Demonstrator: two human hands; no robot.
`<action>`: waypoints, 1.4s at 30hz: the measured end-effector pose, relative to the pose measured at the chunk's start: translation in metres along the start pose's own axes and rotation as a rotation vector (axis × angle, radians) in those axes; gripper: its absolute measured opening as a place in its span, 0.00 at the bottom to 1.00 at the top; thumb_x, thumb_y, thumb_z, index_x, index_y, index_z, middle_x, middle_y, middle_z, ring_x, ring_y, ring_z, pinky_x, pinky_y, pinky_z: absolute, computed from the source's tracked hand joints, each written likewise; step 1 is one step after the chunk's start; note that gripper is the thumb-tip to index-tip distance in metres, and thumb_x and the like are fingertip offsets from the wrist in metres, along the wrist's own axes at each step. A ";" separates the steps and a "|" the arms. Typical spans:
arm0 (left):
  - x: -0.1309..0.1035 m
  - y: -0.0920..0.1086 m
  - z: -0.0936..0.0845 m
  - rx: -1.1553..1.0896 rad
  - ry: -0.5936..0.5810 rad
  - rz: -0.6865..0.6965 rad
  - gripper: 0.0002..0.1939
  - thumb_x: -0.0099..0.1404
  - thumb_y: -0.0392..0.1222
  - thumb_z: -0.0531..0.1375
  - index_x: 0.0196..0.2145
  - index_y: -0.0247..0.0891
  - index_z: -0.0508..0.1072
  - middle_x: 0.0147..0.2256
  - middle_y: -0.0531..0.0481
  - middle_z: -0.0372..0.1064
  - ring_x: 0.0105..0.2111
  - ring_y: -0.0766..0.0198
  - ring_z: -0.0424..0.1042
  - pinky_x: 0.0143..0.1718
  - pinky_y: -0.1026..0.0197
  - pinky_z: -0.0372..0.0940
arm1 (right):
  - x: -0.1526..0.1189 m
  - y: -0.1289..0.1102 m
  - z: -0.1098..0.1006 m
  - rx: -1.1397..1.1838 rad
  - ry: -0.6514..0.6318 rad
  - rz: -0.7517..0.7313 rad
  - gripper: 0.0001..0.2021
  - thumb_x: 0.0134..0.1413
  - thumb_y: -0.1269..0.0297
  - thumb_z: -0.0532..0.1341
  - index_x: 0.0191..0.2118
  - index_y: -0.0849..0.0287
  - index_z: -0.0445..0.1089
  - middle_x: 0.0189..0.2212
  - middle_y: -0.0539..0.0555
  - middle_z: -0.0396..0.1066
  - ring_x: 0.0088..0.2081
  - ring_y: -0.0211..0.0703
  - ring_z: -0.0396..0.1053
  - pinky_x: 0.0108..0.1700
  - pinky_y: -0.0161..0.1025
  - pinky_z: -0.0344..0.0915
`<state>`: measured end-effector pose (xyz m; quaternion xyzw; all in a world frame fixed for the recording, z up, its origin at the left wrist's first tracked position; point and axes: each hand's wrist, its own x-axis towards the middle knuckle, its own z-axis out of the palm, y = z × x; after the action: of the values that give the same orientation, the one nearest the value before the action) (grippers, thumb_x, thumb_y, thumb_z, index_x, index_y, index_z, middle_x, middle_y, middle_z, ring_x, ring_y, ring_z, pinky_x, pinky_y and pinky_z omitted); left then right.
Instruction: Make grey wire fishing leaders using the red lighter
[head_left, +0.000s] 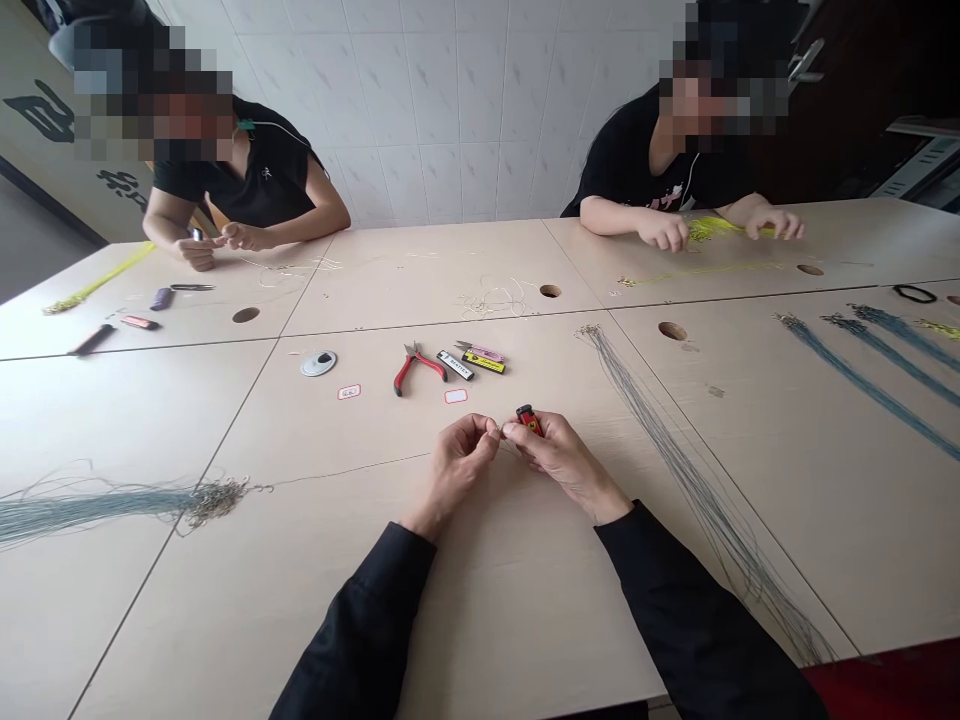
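My left hand (466, 450) is closed in a pinch on a thin cord (352, 468), which runs left across the table toward a bundle of blue-grey cords (214, 498) with small metal hooks at its end. Fingertip to fingertip with it, my right hand (559, 455) is also closed, with a red and black lighter (529, 420) gripped in its fingers. Its thumb and forefinger meet at the cord, but the tiny piece between the fingertips is too small to make out. Beyond my hands lie red-handled pliers (418, 368).
Thread snips (480, 351) and box-like pieces, one white (455, 365) and one yellow (484, 363), lie by the pliers. A round silver disc (319, 363) sits further left. Long cord bundles (660, 440) stretch along the right. Two people work across the table (360, 600), which has round holes.
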<state>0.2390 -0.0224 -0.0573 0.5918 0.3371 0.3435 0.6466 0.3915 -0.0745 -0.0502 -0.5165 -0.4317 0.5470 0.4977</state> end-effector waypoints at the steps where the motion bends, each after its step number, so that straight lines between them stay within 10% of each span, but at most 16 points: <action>1: 0.000 0.000 0.000 0.007 -0.005 -0.007 0.14 0.63 0.49 0.60 0.30 0.35 0.68 0.25 0.55 0.60 0.25 0.71 0.56 0.27 0.67 0.53 | 0.000 -0.001 0.000 -0.016 0.031 -0.020 0.16 0.55 0.51 0.62 0.30 0.60 0.65 0.21 0.44 0.45 0.22 0.31 0.43 0.22 0.33 0.42; 42: -0.004 0.003 0.004 0.106 0.011 -0.025 0.14 0.62 0.49 0.60 0.30 0.33 0.68 0.24 0.55 0.58 0.24 0.71 0.54 0.25 0.66 0.51 | -0.003 -0.008 -0.001 -0.147 0.016 -0.093 0.14 0.58 0.55 0.60 0.29 0.59 0.63 0.21 0.44 0.48 0.24 0.33 0.45 0.26 0.34 0.45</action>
<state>0.2399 -0.0271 -0.0543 0.6190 0.3658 0.3205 0.6166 0.3936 -0.0767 -0.0424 -0.5355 -0.4903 0.4860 0.4865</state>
